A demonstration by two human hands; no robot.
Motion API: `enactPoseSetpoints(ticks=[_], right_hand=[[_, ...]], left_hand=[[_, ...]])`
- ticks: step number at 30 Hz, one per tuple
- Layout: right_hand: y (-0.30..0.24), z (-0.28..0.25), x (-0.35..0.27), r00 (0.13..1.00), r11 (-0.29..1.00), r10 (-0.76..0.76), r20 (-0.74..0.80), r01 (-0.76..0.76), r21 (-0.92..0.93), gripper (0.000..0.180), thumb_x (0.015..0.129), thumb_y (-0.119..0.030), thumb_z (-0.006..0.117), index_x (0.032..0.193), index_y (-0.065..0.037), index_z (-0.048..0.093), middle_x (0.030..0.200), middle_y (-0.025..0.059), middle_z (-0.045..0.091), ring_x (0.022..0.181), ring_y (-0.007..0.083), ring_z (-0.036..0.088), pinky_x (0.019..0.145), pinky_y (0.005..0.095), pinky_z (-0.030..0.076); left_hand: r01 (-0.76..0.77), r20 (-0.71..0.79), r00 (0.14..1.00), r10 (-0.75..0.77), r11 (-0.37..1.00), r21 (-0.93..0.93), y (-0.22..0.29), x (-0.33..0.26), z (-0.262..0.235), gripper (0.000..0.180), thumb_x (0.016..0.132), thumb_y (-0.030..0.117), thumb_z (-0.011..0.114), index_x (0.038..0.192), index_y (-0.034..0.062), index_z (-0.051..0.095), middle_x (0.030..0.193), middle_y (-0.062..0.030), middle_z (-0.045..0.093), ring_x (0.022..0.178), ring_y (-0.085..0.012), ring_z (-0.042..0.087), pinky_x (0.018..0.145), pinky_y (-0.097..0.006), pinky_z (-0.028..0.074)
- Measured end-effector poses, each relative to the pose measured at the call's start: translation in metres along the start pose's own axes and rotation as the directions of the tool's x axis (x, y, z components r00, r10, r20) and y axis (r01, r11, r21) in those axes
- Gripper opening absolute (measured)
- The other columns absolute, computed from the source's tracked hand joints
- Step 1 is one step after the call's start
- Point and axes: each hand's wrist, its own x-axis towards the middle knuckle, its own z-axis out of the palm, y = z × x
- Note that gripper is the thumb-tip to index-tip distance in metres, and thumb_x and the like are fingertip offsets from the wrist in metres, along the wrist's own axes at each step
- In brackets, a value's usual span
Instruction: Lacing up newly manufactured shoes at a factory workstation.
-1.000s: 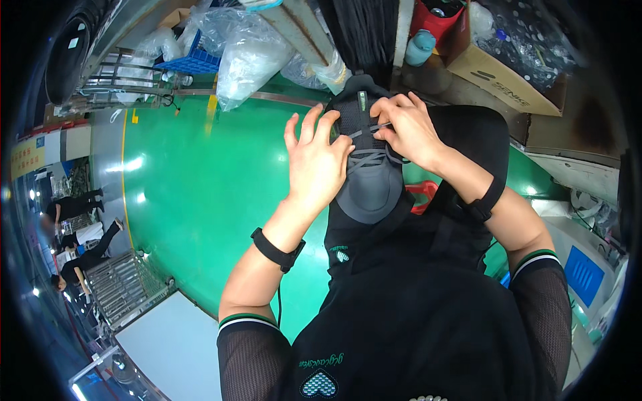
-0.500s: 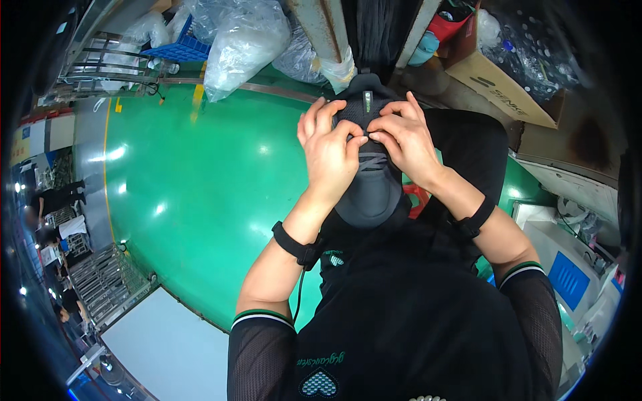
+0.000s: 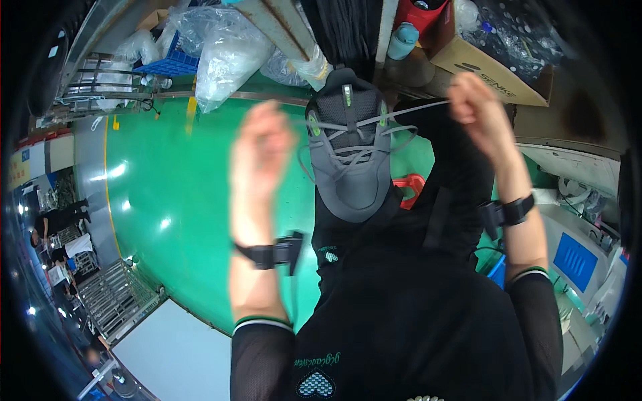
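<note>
A grey sneaker (image 3: 356,190) with a dark mesh tongue and green accents lies in front of me, toe toward my body, apparently over my black-trousered leg. Its grey shoelace (image 3: 420,109) is crossed over the tongue, with loose loops hanging at both sides. To the right of the shoe, my right hand (image 3: 480,110) is closed on one lace end, which runs taut from the eyelets. My left hand (image 3: 263,144) is to the left of the shoe, blurred but closed-looking; the other lace end runs faintly toward it.
A red plastic stool part (image 3: 409,190) shows beside my leg. Ahead are clear plastic bags (image 3: 231,60), a rusty metal post (image 3: 284,27), a teal bottle (image 3: 403,41) and a cardboard box (image 3: 498,83). A white panel (image 3: 174,347) stands at lower left; people work far left.
Both hands were together over the shoe's tongue; now they are spread wide to either side. The shoelace is drawn out between them, and the shoe's upper is uncovered.
</note>
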Motion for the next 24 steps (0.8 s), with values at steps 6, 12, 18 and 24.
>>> enactPoseSetpoints(ticks=[6, 12, 18, 24], right_hand=[[-0.026, -0.305, -0.086, 0.873, 0.971, -0.205, -0.442, 0.237, 0.017, 0.02, 0.098, -0.018, 0.043, 0.1, -0.004, 0.058, 0.075, -0.0005, 0.053, 0.058, 0.0053, 0.044, 0.05, 0.0206, 0.036], [0.062, 0.071, -0.031, 0.972, 0.858, 0.229, -0.06, -0.231, -0.459, 0.029, 0.084, -0.034, 0.076, 0.09, -0.008, 0.063, 0.07, -0.0055, 0.054, 0.061, 0.0032, 0.045, 0.053, 0.0198, 0.034], [0.109, 0.091, -0.02, 0.994, 0.865, 0.033, -0.108, -0.082, -0.494, 0.038, 0.073, -0.018, 0.085, 0.081, -0.007, 0.049, 0.063, -0.0021, 0.052, 0.059, 0.0048, 0.046, 0.056, 0.0235, 0.041], [0.131, 0.082, -0.018, 0.991, 0.945, -0.123, 0.052, 0.132, -0.299, 0.035, 0.075, -0.014, 0.084, 0.085, -0.007, 0.051, 0.068, -0.0041, 0.053, 0.064, 0.0029, 0.047, 0.059, 0.0211, 0.04]], left_hand=[[-0.419, -0.531, 0.691, 0.49, 0.871, 0.257, 0.144, -0.065, -0.208, 0.011, 0.094, 0.002, 0.043, 0.085, 0.0091, 0.042, 0.073, -0.0002, 0.05, 0.051, -0.0067, 0.035, 0.042, -0.02, 0.028], [-0.528, 0.554, 0.811, 0.186, -0.176, 0.831, -0.018, -0.044, 0.006, 0.04, 0.078, 0.01, 0.074, 0.115, 0.0086, 0.06, 0.096, -0.0103, 0.058, 0.085, -0.0262, 0.06, 0.075, -0.038, 0.05], [-0.634, 0.76, 0.65, -0.013, -0.561, 0.533, -0.042, -0.019, 0.026, 0.011, 0.075, 0.005, 0.066, 0.085, 0.005, 0.064, 0.085, -0.0088, 0.053, 0.083, -0.0283, 0.059, 0.07, -0.04, 0.049], [-0.633, 0.602, 0.765, -0.23, -0.446, 0.633, -0.009, -0.003, 0.039, 0.005, 0.076, 0.004, 0.064, 0.08, 0.0034, 0.06, 0.084, -0.0111, 0.053, 0.085, -0.0316, 0.059, 0.074, -0.042, 0.047]])
